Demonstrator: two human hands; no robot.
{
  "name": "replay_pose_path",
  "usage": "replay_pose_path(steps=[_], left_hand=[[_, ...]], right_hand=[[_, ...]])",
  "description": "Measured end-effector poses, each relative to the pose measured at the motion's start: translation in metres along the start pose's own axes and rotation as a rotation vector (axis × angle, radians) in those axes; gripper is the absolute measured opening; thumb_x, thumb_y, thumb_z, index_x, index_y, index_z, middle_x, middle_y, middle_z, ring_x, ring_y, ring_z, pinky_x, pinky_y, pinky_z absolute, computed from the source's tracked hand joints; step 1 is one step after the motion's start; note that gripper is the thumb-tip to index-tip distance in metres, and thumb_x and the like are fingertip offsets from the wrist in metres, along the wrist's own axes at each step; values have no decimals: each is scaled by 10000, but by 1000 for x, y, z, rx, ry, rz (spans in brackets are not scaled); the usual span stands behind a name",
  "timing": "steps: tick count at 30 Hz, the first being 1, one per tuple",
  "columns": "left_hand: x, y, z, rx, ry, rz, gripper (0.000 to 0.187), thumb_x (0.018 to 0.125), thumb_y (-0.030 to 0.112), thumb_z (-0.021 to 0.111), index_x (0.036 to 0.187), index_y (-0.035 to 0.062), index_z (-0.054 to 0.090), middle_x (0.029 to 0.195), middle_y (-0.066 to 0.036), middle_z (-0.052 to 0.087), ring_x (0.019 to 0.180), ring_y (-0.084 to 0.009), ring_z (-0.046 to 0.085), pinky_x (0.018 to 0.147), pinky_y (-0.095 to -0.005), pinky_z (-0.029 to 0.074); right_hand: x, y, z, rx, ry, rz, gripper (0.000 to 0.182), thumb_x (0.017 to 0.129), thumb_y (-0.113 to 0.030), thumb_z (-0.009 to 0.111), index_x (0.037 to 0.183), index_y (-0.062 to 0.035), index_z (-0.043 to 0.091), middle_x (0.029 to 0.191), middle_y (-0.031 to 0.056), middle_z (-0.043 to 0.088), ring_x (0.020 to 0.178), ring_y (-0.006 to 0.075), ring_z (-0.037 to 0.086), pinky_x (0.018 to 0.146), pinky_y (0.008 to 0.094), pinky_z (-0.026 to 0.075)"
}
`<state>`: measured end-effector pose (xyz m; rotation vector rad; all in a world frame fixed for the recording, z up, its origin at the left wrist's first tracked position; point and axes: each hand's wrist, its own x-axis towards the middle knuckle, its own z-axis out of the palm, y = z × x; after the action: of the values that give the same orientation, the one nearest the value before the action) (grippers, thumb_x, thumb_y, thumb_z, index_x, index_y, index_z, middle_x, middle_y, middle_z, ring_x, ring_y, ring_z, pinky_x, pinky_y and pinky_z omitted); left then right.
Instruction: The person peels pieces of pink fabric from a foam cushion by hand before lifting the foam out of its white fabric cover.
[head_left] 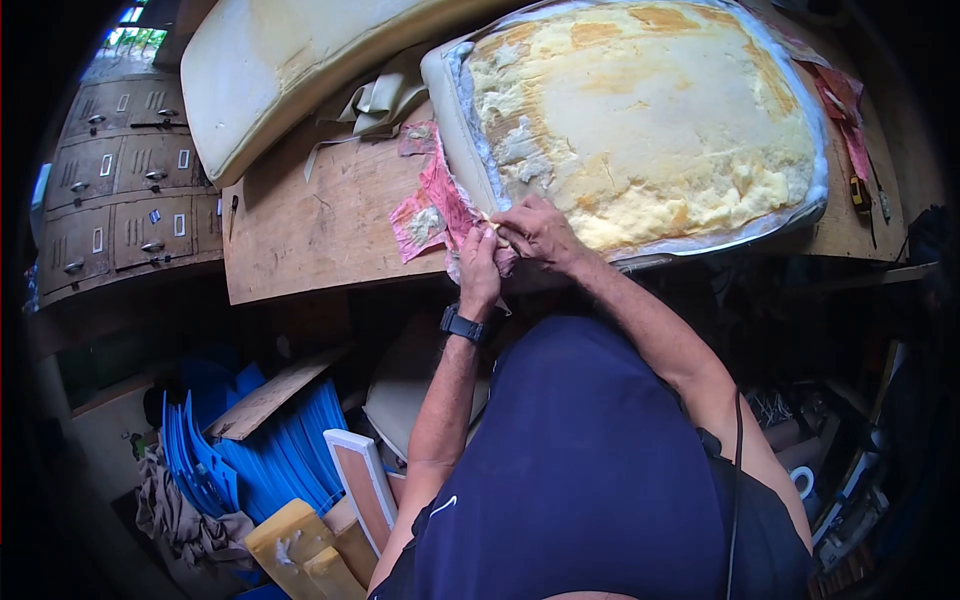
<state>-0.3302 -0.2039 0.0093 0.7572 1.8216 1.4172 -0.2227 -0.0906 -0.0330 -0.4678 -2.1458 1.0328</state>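
Both hands meet on pink cloth at the cushion's corner

The work in hand looks like close fingerwork at one spot, perhaps picking at or parting the cloth, though the exact action is too small to tell. The left hand (479, 268) is closed on the gathered end of a crumpled pink cloth (445, 190), thumb up. The right hand (540, 232) is bent over the same place, its fingertips drawn together against the left fingers. Something small and pale shows between them; whether it is part of the cloth or a separate piece, I cannot tell.

The cloth lies on the wooden tabletop (310, 205), near its front edge, spreading away from the hands along the left side of a pad of worn yellow foam (640, 130). Whether it is fastened to the pad cannot be made out. A second reddish cloth (848, 115) lies beyond the pad's right side, near a yellow-and-black tape measure (859, 194).

As a judgement, any further move here calls for a steady left grip and small, controlled right fingertip movements, with the loose folds kept clear of the pinch and the crumbly foam beside it left unsnagged.
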Motion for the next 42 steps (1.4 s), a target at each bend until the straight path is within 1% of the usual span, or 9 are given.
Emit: replay_pose_path(steps=[6, 11, 16, 19, 22, 25, 29, 36, 42], left_hand=[[-4, -9, 4, -325, -60, -81, 196, 1090, 166, 434, 1103, 39, 582, 841, 32, 553, 689, -47, 483, 599, -220, 410], [-5, -5, 3, -607, 233, -84, 254, 979, 111, 478, 1076, -36, 661, 989, -55, 671, 912, -142, 606, 874, -314, 482], [-3, -39, -15, -307, 93, -33, 281, 1003, 122, 440, 1196, -2, 602, 1083, -55, 640, 1004, -148, 606, 913, -304, 481], [-4, -32, -11, -227, 95, 71, 257, 1034, 154, 473, 1185, 2, 615, 1101, -48, 637, 990, -121, 600, 884, -269, 477], [0, -14, -4, -265, 77, -19, 268, 1068, 219, 508, 1148, 0, 640, 1037, -32, 662, 906, -95, 609, 797, -247, 490], [6, 7, -1, -79, 42, -74, 344, 1083, 263, 518, 882, 24, 663, 668, 45, 588, 545, -56, 484, 502, -274, 403], [4, -11, -14, -31, -162, -95, 329, 1080, 249, 515, 897, 27, 676, 716, 42, 609, 612, -47, 519, 561, -253, 430], [-5, -18, -17, -319, -170, -121, 278, 1073, 209, 505, 1010, 8, 687, 879, 9, 665, 733, -61, 582, 672, -241, 469], [-4, -30, -18, -694, 3, -103, 306, 1062, 139, 472, 1321, -20, 514, 1145, -111, 669, 956, -190, 689, 829, -316, 574]], right_hand=[[7, 3, 12, -307, -45, 112, 175, 943, -244, 657, 1005, -81, 675, 877, 104, 657, 878, 311, 603, 804, 458, 490], [11, -10, 5, -254, -148, 158, 304, 971, -336, 609, 1137, -85, 658, 894, 125, 642, 958, 315, 590, 885, 479, 454], [8, -6, 4, -64, -158, 81, 325, 952, -311, 658, 1173, -89, 741, 980, 125, 689, 958, 296, 603, 903, 435, 460], [9, 3, 1, 142, -219, 291, 224, 916, -249, 710, 1052, -87, 784, 1020, 126, 708, 868, 282, 618, 823, 410, 483], [9, 2, 2, 139, -131, 111, 167, 894, -195, 735, 1011, -89, 789, 938, 124, 701, 799, 272, 620, 756, 397, 488], [3, 2, 6, 67, -97, 99, 179, 915, -188, 692, 1037, -80, 767, 842, 111, 680, 843, 287, 623, 786, 410, 472], [4, 5, 8, 22, -141, 193, 196, 926, -204, 634, 1025, -76, 745, 843, 112, 674, 864, 295, 619, 807, 417, 451], [8, -5, 19, -200, -161, 203, 210, 929, -248, 617, 985, -84, 735, 830, 115, 665, 860, 293, 617, 803, 431, 445], [14, 1, 6, 39, -291, 346, 325, 954, -375, 631, 1093, -99, 729, 966, 142, 689, 991, 303, 616, 905, 431, 424]])
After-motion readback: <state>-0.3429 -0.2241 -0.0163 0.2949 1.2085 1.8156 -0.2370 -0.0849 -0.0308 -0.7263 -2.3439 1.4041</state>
